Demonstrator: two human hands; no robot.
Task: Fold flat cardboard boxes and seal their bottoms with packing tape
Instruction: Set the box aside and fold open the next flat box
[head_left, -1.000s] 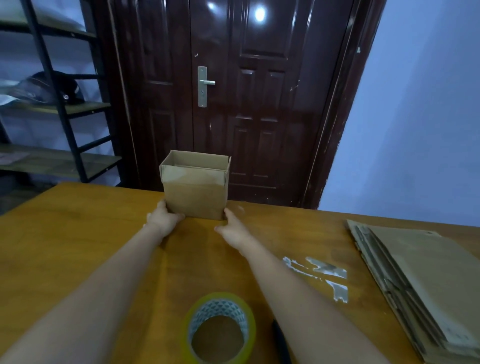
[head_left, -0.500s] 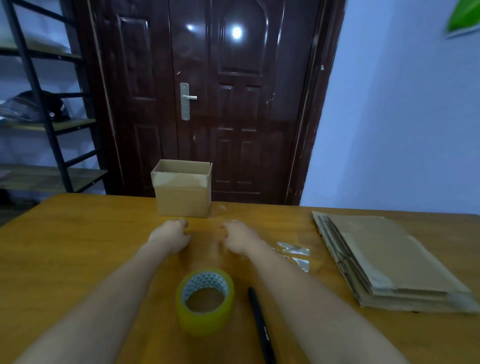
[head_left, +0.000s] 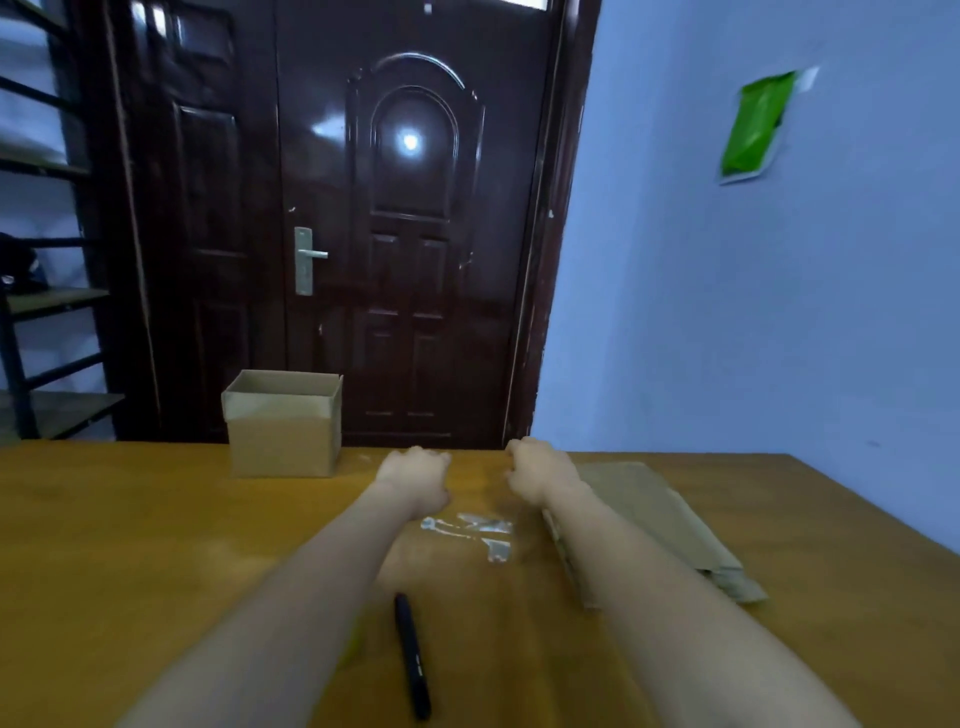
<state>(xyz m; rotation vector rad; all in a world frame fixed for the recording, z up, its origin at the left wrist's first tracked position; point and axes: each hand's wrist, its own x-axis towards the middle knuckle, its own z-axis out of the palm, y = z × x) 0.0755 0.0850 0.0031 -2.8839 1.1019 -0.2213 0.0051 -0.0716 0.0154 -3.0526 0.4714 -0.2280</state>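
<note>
Assembled box (head_left: 283, 423): brown corrugated cardboard, rectangular, upright at the table's (head_left: 130, 545) far edge, top flaps raised; contents could not be seen. It stood at ten o'clock from the left hand (head_left: 415, 478), well apart. Flat cardboard stack (head_left: 660, 519): at four o'clock from the right hand (head_left: 540, 467), partly under that forearm. Both hands: fingers curled inward, holding nothing. Black pen (head_left: 413, 657) and glossy tape scraps (head_left: 470, 527) lay between the forearms.

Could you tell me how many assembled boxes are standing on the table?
1: the open-topped box stands at the table's far edge, before the door. The rest lie flat.
</note>
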